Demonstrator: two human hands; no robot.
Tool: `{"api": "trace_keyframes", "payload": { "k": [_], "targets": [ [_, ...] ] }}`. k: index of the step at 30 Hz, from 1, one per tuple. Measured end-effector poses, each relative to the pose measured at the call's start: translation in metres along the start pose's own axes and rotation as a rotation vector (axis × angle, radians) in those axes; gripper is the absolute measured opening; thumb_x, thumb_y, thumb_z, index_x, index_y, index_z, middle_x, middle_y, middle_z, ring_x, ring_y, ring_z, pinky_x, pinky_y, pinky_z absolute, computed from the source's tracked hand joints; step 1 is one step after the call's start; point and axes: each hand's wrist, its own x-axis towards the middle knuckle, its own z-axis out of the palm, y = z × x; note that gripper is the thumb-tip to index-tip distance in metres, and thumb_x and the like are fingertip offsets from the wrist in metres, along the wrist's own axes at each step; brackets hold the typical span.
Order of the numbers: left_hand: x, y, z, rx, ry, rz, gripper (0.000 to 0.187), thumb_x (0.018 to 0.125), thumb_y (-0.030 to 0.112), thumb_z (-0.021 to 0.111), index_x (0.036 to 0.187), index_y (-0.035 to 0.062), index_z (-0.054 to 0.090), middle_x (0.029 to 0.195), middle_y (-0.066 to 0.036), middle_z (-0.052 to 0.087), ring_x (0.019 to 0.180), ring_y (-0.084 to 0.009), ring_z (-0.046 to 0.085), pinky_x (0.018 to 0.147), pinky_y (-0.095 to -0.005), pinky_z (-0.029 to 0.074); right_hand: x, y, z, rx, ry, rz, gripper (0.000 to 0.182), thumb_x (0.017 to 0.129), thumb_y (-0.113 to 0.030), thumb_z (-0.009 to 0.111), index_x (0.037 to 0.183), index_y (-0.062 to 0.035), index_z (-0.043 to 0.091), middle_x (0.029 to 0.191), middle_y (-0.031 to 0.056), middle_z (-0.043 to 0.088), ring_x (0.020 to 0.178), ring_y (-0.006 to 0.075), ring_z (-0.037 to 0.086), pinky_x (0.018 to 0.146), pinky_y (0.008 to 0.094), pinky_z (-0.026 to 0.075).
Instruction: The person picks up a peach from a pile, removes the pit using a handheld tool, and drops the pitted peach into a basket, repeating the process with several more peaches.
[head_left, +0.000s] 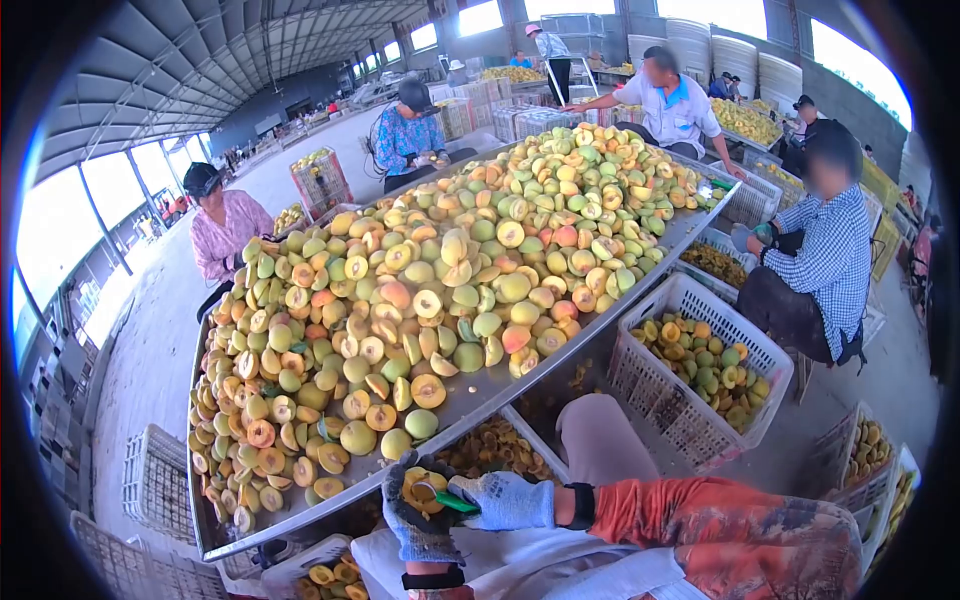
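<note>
My left hand (418, 530), in a dark and grey work glove, is closed around a halved peach (424, 486) with its cut side up. In my right hand (508, 500), gloved in light blue, is a green-handled pitting tool (457, 502); its tip meets the peach half and is hard to make out. Both hands are just in front of the near edge of a metal table (455, 405), which bears a large heap of halved peaches (390, 300). Below the table edge, a crate (535, 440) holds brownish peach scraps.
To the right stands a white crate (690, 425) of peach halves. Another crate (330, 575) of pieces is at lower left, near a white crate (155, 480). Several people sit around the table, one in a checked shirt (825, 260) on the right.
</note>
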Motion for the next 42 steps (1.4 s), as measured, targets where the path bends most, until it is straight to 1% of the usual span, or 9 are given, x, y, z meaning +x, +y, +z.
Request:
{"api": "trace_keyframes", "payload": {
  "k": [9, 11, 16, 18, 27, 31, 38, 40, 42],
  "targets": [
    [-0.012, -0.024, 0.001, 0.277, 0.142, 0.26, 0.027, 0.083, 0.025, 0.052, 0.093, 0.0015, 0.058, 0.083, -0.012, 0.06, 0.077, -0.0262, 0.059, 0.071, -0.0392, 0.051, -0.016, -0.002, -0.009, 0.534, -0.193, 0.139, 0.036, 0.076, -0.028, 0.06, 0.103, -0.0066, 0.052, 0.072, 0.0164, 0.059, 0.059, 0.0311, 0.06, 0.051, 0.0408, 0.047],
    [-0.004, -0.022, -0.009, 0.034, 0.131, 0.051, 0.026, 0.083, 0.023, 0.051, 0.094, 0.0012, 0.058, 0.085, -0.012, 0.06, 0.078, -0.0268, 0.059, 0.072, -0.0406, 0.052, -0.019, 0.005, 0.002, -0.03, -0.026, -0.01, 0.032, 0.077, -0.026, 0.06, 0.102, -0.0075, 0.052, 0.07, 0.0137, 0.058, 0.055, 0.0289, 0.059, 0.049, 0.0409, 0.046],
    [0.009, -0.026, -0.039, 0.388, 0.2, 0.243, 0.026, 0.084, 0.023, 0.05, 0.097, 0.0018, 0.057, 0.086, -0.012, 0.061, 0.079, -0.0264, 0.059, 0.072, -0.0392, 0.051, -0.008, -0.009, -0.024, -0.294, -0.004, 0.047, 0.035, 0.077, -0.026, 0.06, 0.104, -0.0069, 0.052, 0.07, 0.0127, 0.057, 0.055, 0.0306, 0.058, 0.05, 0.0401, 0.047],
    [0.022, -0.019, -0.049, 0.011, 0.163, 0.125, 0.025, 0.083, 0.024, 0.05, 0.097, 0.0039, 0.057, 0.087, -0.011, 0.061, 0.078, -0.0252, 0.06, 0.072, -0.0364, 0.051, -0.004, -0.008, -0.028, -0.35, 0.025, 0.12, 0.037, 0.077, -0.026, 0.06, 0.106, -0.0061, 0.052, 0.074, 0.0129, 0.057, 0.057, 0.0315, 0.058, 0.051, 0.0396, 0.047],
    [0.004, -0.031, -0.046, 0.717, -0.149, 0.259, 0.029, 0.082, 0.016, 0.05, 0.105, -0.0003, 0.056, 0.098, -0.012, 0.06, 0.091, -0.0259, 0.059, 0.082, -0.0366, 0.047, 0.011, 0.008, -0.002, 0.104, 0.21, 0.02, 0.039, 0.073, -0.022, 0.063, 0.107, -0.0071, 0.052, 0.087, 0.0149, 0.056, 0.074, 0.0326, 0.058, 0.065, 0.0398, 0.047],
    [-0.018, -0.025, -0.016, 0.341, 0.043, 0.103, 0.025, 0.081, 0.008, 0.053, 0.104, -0.0014, 0.056, 0.095, -0.009, 0.06, 0.088, -0.019, 0.058, 0.079, -0.0299, 0.048, 0.018, 0.007, -0.019, 0.35, 0.03, 0.217, 0.033, 0.068, -0.012, 0.068, 0.094, -0.0025, 0.051, 0.079, 0.0184, 0.057, 0.076, 0.0366, 0.056, 0.068, 0.0376, 0.044],
    [-0.032, -0.005, -0.022, 0.424, 0.003, 0.166, 0.038, 0.081, 0.004, 0.054, 0.118, -0.0025, 0.049, 0.11, -0.01, 0.057, 0.099, -0.0179, 0.056, 0.086, -0.0277, 0.045, 0.029, -0.001, -0.009, 0.758, -0.092, 0.298, 0.028, 0.068, 0.003, 0.06, 0.095, -0.0025, 0.055, 0.084, 0.0029, 0.056, 0.079, 0.0108, 0.053, 0.068, 0.0265, 0.044],
    [-0.034, -0.003, -0.031, 0.913, -0.106, 0.454, 0.04, 0.081, 0.005, 0.054, 0.12, -0.0025, 0.047, 0.113, -0.012, 0.055, 0.102, -0.0197, 0.055, 0.087, -0.0287, 0.045, 0.033, 0.003, -0.005, 1.083, -0.162, 0.394, 0.029, 0.07, 0.004, 0.058, 0.098, -0.003, 0.055, 0.086, 0.0014, 0.056, 0.08, 0.0082, 0.052, 0.068, 0.0231, 0.044],
    [-0.033, 0.007, -0.023, 0.178, 0.03, 0.02, 0.041, 0.081, 0.006, 0.055, 0.12, -0.0024, 0.047, 0.114, -0.012, 0.054, 0.102, -0.0199, 0.055, 0.087, -0.0291, 0.045, 0.035, -0.007, -0.005, 1.247, -0.169, 0.456, 0.028, 0.071, 0.005, 0.057, 0.098, -0.0034, 0.055, 0.087, 0.0015, 0.056, 0.078, 0.0066, 0.052, 0.066, 0.0207, 0.045]
  ]
}}
